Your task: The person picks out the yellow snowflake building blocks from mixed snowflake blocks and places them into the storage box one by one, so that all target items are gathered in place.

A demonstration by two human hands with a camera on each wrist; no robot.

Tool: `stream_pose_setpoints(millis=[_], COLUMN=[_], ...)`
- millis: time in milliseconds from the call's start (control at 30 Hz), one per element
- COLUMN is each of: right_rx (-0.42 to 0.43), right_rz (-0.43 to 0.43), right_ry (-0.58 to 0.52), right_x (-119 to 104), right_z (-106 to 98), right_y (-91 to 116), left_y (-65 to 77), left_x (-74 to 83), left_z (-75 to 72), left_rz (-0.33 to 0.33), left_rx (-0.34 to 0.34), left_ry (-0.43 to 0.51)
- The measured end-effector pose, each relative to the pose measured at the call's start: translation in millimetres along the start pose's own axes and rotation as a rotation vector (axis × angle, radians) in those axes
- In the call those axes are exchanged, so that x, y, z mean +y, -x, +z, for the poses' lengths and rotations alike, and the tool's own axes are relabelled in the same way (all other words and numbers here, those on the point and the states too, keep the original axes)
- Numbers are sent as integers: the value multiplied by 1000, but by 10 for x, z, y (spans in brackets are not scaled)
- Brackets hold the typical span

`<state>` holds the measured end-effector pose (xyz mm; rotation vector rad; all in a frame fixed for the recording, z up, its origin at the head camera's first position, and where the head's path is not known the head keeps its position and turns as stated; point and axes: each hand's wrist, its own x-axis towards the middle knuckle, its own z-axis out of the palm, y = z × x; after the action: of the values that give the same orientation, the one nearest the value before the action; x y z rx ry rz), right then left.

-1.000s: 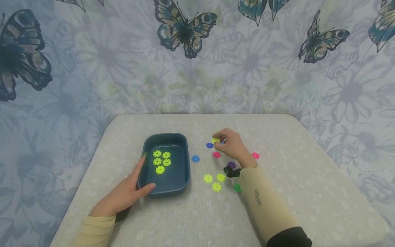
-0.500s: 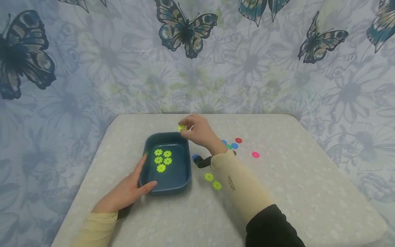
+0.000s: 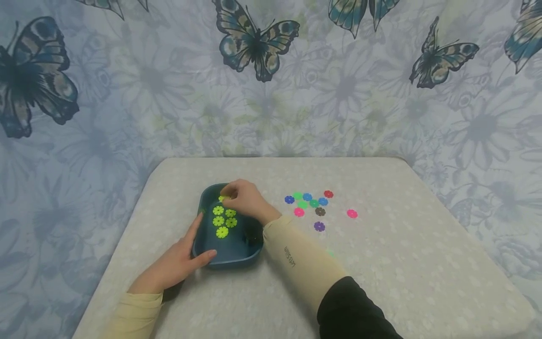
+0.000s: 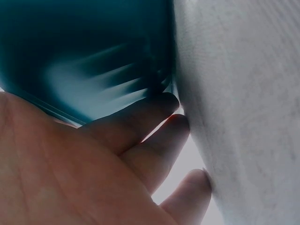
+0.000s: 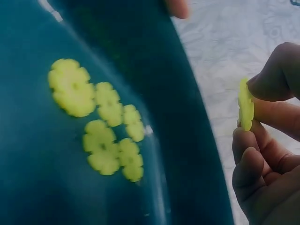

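Shifted leftward since the earlier frames: right hand (image 3: 247,200), first over the table (image 3: 402,263), then by the far right corner of the blue tray (image 3: 233,249), now over the tray's far part.

Right hand: thumb and fingers pinching one yellow-green disc (image 5: 246,105), seen nearly edge-on in the right wrist view; its height above the tray floor cannot be told.

Left hand (image 3: 175,263): spread, fingers fairly straight against the tray's left outer wall, thumb over the near left rim.

Five flat yellow-green discs (image 3: 218,221): on the tray floor, left of its middle, close together.

Table, right of tray: red disc (image 3: 328,194), brown disc (image 3: 320,212), purple disc (image 3: 319,226), dark blue disc (image 3: 289,199), pink disc (image 3: 298,212), assorted green and lighter blue discs (image 3: 307,197); second pink disc (image 3: 352,213) apart to the right.

Right sleeve (image 3: 305,254): tan, lettered.

Wall covering (image 3: 169,117): butterflies and flowers.
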<state>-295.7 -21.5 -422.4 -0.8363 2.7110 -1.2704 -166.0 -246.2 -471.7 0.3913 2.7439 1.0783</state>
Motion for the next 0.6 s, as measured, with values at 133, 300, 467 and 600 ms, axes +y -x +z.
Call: stream_pose_setpoints(millis=[133, 300, 467, 600], right_rx=[-18, -63, -133, -192], right_rz=[30, 23, 3, -28], right_ry=[30, 96, 188, 269], right_x=[51, 67, 87, 101], right_z=[55, 44, 63, 99], right_y=[12, 20, 13, 9], left_y=[17, 13, 11, 12], left_x=[-1, -13, -9, -7], left_z=[1, 9, 7, 13], left_rz=[-5, 4, 5, 5], left_rx=[-9, -6, -6, -4], left_ry=[11, 19, 24, 19])
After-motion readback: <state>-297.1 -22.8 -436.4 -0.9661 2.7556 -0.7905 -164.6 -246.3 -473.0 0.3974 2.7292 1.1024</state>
